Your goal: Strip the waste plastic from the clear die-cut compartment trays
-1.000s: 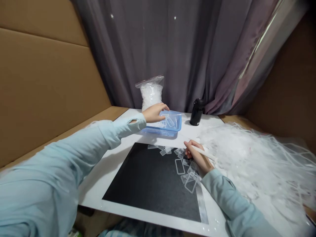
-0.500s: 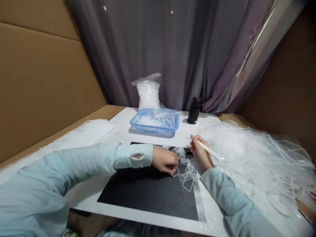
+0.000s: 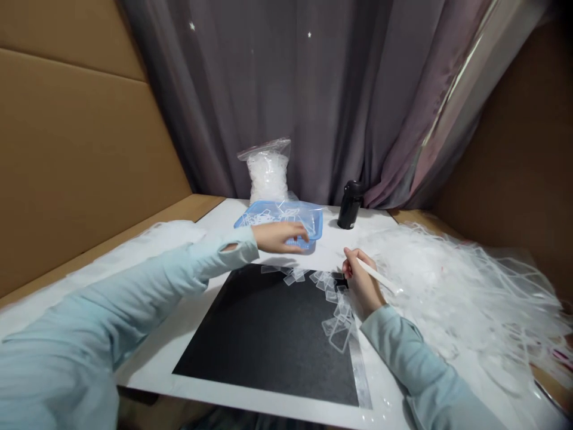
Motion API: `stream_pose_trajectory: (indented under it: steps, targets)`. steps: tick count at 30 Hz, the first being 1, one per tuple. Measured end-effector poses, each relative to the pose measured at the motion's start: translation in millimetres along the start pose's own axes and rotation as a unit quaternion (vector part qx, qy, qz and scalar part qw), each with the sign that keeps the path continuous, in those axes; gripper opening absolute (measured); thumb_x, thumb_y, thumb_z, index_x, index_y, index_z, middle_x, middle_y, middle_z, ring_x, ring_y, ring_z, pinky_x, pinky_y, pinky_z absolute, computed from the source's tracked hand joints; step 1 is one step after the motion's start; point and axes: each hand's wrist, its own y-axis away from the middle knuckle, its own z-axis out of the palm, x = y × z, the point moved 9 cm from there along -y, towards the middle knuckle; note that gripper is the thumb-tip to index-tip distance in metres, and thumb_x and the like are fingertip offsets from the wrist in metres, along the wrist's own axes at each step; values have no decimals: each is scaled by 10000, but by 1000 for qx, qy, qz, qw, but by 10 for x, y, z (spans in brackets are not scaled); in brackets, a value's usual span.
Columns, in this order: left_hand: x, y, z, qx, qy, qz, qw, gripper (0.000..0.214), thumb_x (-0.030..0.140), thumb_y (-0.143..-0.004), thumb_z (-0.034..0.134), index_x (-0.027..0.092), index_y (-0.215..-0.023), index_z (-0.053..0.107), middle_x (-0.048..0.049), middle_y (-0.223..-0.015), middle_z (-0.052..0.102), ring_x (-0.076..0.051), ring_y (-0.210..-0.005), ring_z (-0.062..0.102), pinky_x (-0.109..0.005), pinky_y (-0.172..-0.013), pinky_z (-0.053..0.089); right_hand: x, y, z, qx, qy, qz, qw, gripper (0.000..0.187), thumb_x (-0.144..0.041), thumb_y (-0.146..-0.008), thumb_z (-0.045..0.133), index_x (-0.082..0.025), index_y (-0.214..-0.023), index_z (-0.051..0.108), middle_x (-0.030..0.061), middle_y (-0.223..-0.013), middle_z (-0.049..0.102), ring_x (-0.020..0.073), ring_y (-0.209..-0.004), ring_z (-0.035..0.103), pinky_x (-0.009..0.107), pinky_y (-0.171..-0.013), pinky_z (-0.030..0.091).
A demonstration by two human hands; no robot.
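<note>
**Left hand [image 3: 281,237] loose by the blue basket [image 3: 318,226], white stick [image 3: 376,276] in the right hand [image 3: 363,288]**

From the head view, I see the left hand before the basket's near side, thumb and fingers parted; the right hand grips the stick, thumb uppermost, next to clear frames [image 3: 342,309] that overlap along the far and right edges of a black mat [image 3: 259,334]; more pieces lie inside the basket; behind it stands a stuffed zip bag [image 3: 268,177]; a black bottle [image 3: 349,207] stands rightward on the table [image 3: 329,246].
</note>
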Motion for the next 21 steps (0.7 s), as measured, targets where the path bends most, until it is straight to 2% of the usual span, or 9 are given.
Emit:
stream_pose_trajectory:
  steps: [2, 3, 5, 8, 9, 11, 16, 21]
  targets:
    - [194, -33, 379, -41, 5, 19, 999, 351, 385, -909, 590, 161, -1176, 624, -124, -1215, 629, -227, -1091, 604, -307, -963, 451, -98, -12, -59, 15, 1, -10, 1000, 416, -484, -792, 664, -208, -549, 469, -45, -461, 514, 79, -392, 381, 219, -410, 273]
    - [285, -41, 549, -52, 6, 21, 998, 432, 405, -907, 594, 148, -1255, 587, -153, -1295, 592, -260, -1178, 568, -343, -1019, 425, -153, -23, -100, 24, 4, -16, 1000, 423, -489, -791, 665, -207, -540, 474, -43, -459, 511, 80, -400, 388, 219, -416, 286]
    - [468, -32, 857, -66, 9, 24, 997, 629, 499, -905, 576, 148, -1413, 456, -192, -1459, 450, -337, -1343, 427, -459, -1115, 334, -253, -57, -194, 41, 11, -26, 999, 428, -492, -785, 675, -202, -530, 491, -39, -462, 512, 81, -423, 410, 219, -438, 318]
    - [673, 37, 1202, -85, 36, 3, 996, 787, 646, -921, 437, 176, -1527, 257, -196, -1590, 153, -414, -1464, 116, -634, -1142, 169, -319, -126, -340, 63, 15, -33, 997, 429, -508, -770, 686, -199, -541, 495, -39, -483, 530, 79, -433, 426, 218, -445, 333]
    - [727, 60, 1236, -70, 45, -1, 996, 829, 663, -917, 424, 156, -1538, 214, -200, -1595, 93, -410, -1469, 40, -643, -1149, 126, -318, -149, -384, 71, 14, -33, 997, 429, -515, -765, 686, -200, -548, 493, -40, -491, 536, 77, -430, 427, 217, -441, 331]
    - [800, 105, 1255, -53, 62, -4, 997, 820, 648, -938, 390, 127, -1540, 193, -196, -1594, 61, -373, -1474, -12, -609, -1172, 94, -297, -187, -453, 85, 11, -30, 996, 431, -528, -755, 688, -200, -559, 487, -41, -501, 544, 73, -420, 427, 216, -430, 323]
    - [848, 206, 1102, -50, 83, 3, 995, 665, 513, -985, 406, 54, -1465, 367, -219, -1545, 249, -293, -1463, 214, -488, -1216, 121, -263, -204, -458, 85, 5, -27, 996, 437, -543, -732, 700, -201, -564, 488, -38, -503, 546, 74, -420, 430, 213, -422, 325]
    - [890, 372, 924, -34, 75, 20, 996, 553, 434, -985, 458, 74, -1404, 463, -190, -1500, 373, -265, -1418, 345, -423, -1210, 215, -294, -163, -392, 70, 11, -29, 997, 439, -533, -751, 694, -201, -549, 488, -35, -490, 536, 78, -426, 429, 214, -430, 331]
